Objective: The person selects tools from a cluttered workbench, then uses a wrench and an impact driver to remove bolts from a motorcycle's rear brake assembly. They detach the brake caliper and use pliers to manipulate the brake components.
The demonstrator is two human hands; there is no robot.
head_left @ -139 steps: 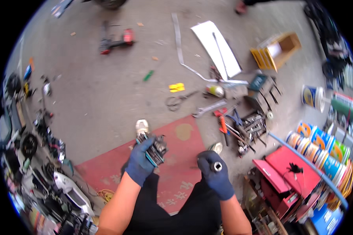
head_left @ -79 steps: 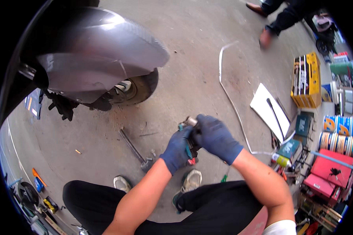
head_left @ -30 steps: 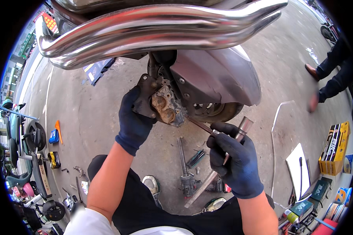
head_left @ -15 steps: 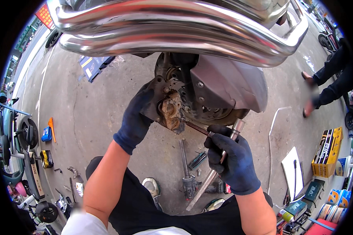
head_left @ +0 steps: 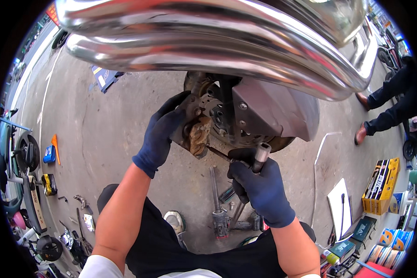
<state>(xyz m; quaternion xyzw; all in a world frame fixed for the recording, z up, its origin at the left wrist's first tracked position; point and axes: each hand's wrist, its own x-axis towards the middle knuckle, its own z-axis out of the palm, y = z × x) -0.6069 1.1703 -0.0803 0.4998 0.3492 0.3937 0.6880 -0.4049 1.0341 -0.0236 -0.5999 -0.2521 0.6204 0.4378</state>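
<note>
My left hand (head_left: 158,134), in a dark blue glove, grips a dirty, rust-brown brake caliper (head_left: 200,135) by its dark bracket. The caliper hangs beside the brake disc (head_left: 215,110) of a front wheel, under a grey mudguard (head_left: 279,107). My right hand (head_left: 265,189), gloved too, is closed round a screwdriver (head_left: 218,153) whose dark shaft points left, its tip at the caliper's lower edge. In the same fist is a long metal socket wrench (head_left: 261,158), its hollow end upward. The screwdriver's handle is hidden by the fingers.
Thick chrome tubes (head_left: 208,51) cross above my hands. On the ground between my feet lies a power tool (head_left: 221,221) with a long shaft. A yellow box (head_left: 381,186), a white sheet (head_left: 340,208) and tool cases stand at right. Another person's legs (head_left: 387,104) are at far right.
My right hand has shifted left, closer to the caliper, and the socket wrench has tilted so its hollow end shows. The caliper has turned slightly in my left hand. The whole view has shifted a little.
</note>
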